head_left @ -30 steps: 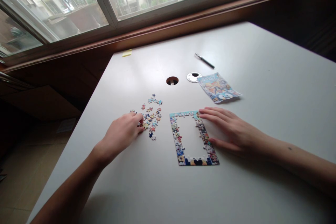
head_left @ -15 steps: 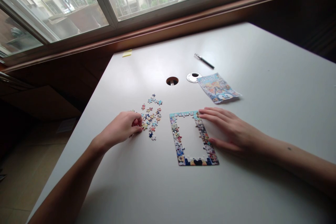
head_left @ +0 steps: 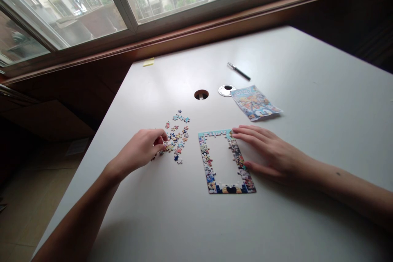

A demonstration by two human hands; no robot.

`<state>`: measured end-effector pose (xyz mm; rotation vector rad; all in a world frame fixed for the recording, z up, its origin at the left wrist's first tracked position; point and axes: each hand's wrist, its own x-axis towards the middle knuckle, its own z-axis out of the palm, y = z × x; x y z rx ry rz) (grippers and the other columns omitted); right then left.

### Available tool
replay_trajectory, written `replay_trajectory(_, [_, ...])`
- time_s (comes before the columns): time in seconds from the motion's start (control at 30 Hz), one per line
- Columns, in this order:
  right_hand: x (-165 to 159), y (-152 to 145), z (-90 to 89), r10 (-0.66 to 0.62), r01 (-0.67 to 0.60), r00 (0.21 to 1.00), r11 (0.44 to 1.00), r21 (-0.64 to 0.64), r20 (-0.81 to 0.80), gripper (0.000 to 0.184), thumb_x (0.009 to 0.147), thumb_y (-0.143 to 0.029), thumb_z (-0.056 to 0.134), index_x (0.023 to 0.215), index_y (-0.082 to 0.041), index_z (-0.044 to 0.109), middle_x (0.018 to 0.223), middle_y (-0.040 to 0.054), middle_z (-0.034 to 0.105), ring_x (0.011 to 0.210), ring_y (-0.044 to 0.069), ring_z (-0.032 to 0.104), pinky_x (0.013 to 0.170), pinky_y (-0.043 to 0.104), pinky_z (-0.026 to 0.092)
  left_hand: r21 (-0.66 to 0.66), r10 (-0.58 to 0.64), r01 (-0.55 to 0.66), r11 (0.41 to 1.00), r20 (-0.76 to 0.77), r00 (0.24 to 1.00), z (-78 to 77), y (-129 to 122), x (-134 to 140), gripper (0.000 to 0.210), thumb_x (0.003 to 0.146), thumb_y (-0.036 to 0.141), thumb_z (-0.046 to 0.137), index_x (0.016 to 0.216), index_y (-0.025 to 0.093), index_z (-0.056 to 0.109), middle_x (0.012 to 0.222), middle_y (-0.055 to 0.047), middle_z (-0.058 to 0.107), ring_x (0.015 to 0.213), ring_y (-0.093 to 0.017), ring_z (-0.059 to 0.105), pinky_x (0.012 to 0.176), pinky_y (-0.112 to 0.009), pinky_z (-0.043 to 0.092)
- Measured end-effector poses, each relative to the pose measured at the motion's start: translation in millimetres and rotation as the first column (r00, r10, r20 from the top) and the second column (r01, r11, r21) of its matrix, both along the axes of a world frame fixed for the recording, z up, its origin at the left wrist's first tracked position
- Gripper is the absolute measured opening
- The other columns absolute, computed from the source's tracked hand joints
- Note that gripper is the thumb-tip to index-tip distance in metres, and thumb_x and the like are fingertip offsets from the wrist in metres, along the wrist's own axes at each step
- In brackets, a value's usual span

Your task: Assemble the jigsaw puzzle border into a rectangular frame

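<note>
My left hand [head_left: 139, 147] is at the near left side of a pile of loose jigsaw puzzle pieces [head_left: 178, 137]. Its fingers are curled in toward the thumb among the pieces; whatever lies between the fingertips is hidden or too small to make out. To the right of the pile lies a joined puzzle border [head_left: 210, 176], a rectangle of colourful pieces with bare white tabletop inside. My right hand [head_left: 270, 151] rests flat with fingers stretched out, its fingertips touching the upper right edge of that border. Nothing shows in its grasp.
A crinkled picture sheet [head_left: 254, 102] lies behind my right hand, partly over a round metal cover [head_left: 225, 91]. A black pen [head_left: 239, 71] is farther back. The white table [head_left: 172, 77] has a cable hole [head_left: 201, 95] and a yellow sticky note [head_left: 148, 62] at its far edge.
My left hand's fingers and thumb have shifted slightly at the pile's edge, and a few pieces beneath them show differently. My right hand and the puzzle border have stayed still.
</note>
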<state>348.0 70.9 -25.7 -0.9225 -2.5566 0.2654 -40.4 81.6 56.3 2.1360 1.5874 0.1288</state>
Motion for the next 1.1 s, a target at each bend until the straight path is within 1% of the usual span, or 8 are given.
replay_trajectory(0.13, [1, 0, 0.0, 0.002, -0.002, 1.000, 1.000, -0.001, -0.008, 0.069, 0.090, -0.037, 0.064, 0.153, -0.026, 0.037, 0.154, 0.0128, 0.050, 0.144, 0.033, 0.043, 0.115, 0.059, 0.043, 0.020, 0.029, -0.035, 0.999, 0.265, 0.964, -2.1, -8, 18, 0.011, 0.092, 0.029, 0.067, 0.088, 0.019, 0.068, 0.079, 0.000, 0.067, 0.069, -0.012, 0.062, 0.059, -0.021, 0.049])
replay_trajectory(0.27, [1, 0, 0.3, 0.000, 0.000, 1.000, 1.000, -0.024, -0.016, 0.070, 0.089, -0.036, 0.065, 0.153, -0.027, 0.038, 0.154, 0.0119, 0.050, 0.144, 0.034, 0.044, 0.115, 0.059, 0.042, -0.086, 0.071, -0.018, 0.996, 0.667, 0.741, -22.1, -20, 42, 0.016, 0.091, 0.029, 0.071, 0.101, 0.019, 0.063, 0.079, 0.000, 0.062, 0.063, -0.011, 0.061, 0.052, -0.022, 0.058])
replay_trajectory(0.33, [1, 0, 0.4, -0.001, 0.001, 1.000, 1.000, -0.024, -0.023, 0.071, 0.089, -0.036, 0.066, 0.153, -0.028, 0.038, 0.154, 0.0118, 0.050, 0.144, 0.034, 0.044, 0.115, 0.059, 0.042, -0.025, 0.026, -0.011, 1.000, 0.786, 0.618, -35.9, -23, 51, 0.014, 0.091, 0.027, 0.072, 0.094, 0.018, 0.062, 0.084, -0.001, 0.061, 0.065, -0.011, 0.062, 0.053, -0.024, 0.061])
replay_trajectory(0.43, [1, 0, 0.6, -0.004, 0.003, 0.999, 1.000, -0.021, -0.032, 0.072, 0.088, -0.036, 0.066, 0.154, -0.028, 0.037, 0.154, 0.0116, 0.051, 0.143, 0.034, 0.045, 0.115, 0.059, 0.043, 0.218, -0.142, -0.094, 0.971, 0.853, 0.503, -54.5, -23, 56, 0.008, 0.091, 0.019, 0.072, 0.088, 0.016, 0.064, 0.095, -0.005, 0.063, 0.080, -0.014, 0.066, 0.063, -0.027, 0.065])
replay_trajectory(0.57, [1, 0, 0.9, -0.001, 0.001, 1.000, 1.000, -0.020, -0.025, 0.071, 0.089, -0.036, 0.065, 0.154, -0.028, 0.037, 0.153, 0.0118, 0.051, 0.143, 0.034, 0.045, 0.115, 0.059, 0.043, 0.374, -0.231, -0.193, 0.907, 0.825, 0.515, -67.2, -21, 56, 0.010, 0.092, 0.012, 0.069, 0.099, 0.018, 0.070, 0.101, -0.007, 0.066, 0.091, -0.016, 0.068, 0.074, -0.031, 0.067])
replay_trajectory(0.73, [1, 0, -0.2, 0.009, -0.009, 1.000, 1.000, -0.007, -0.017, 0.071, 0.089, -0.036, 0.065, 0.154, -0.027, 0.036, 0.154, 0.0132, 0.050, 0.144, 0.034, 0.044, 0.114, 0.060, 0.043, 0.501, -0.325, -0.171, 0.849, 0.748, 0.579, -65.2, -28, 57, 0.024, 0.090, 0.006, 0.069, 0.108, 0.021, 0.074, 0.098, -0.005, 0.070, 0.085, -0.014, 0.071, 0.072, -0.028, 0.066])
replay_trajectory(0.93, [1, 0, 0.7, 0.007, -0.007, 1.000, 1.000, -0.005, -0.007, 0.072, 0.089, -0.037, 0.066, 0.154, -0.027, 0.036, 0.154, 0.0132, 0.050, 0.144, 0.034, 0.043, 0.114, 0.059, 0.043, 0.444, -0.365, -0.015, 0.896, 0.754, 0.546, -68.6, -34, 62, 0.018, 0.096, 0.009, 0.062, 0.106, 0.019, 0.073, 0.097, -0.005, 0.066, 0.069, -0.008, 0.068, 0.057, -0.018, 0.060])
replay_trajectory(1.1, [1, 1, 1.2, 0.011, -0.011, 1.000, 1.000, -0.007, -0.015, 0.073, 0.089, -0.036, 0.066, 0.155, -0.028, 0.035, 0.154, 0.0123, 0.050, 0.144, 0.034, 0.044, 0.115, 0.059, 0.043, 0.388, -0.280, -0.032, 0.921, 0.719, 0.636, -68.6, -35, 58, 0.010, 0.098, 0.018, 0.061, 0.104, 0.018, 0.069, 0.099, -0.007, 0.066, 0.066, -0.007, 0.060, 0.054, -0.018, 0.051])
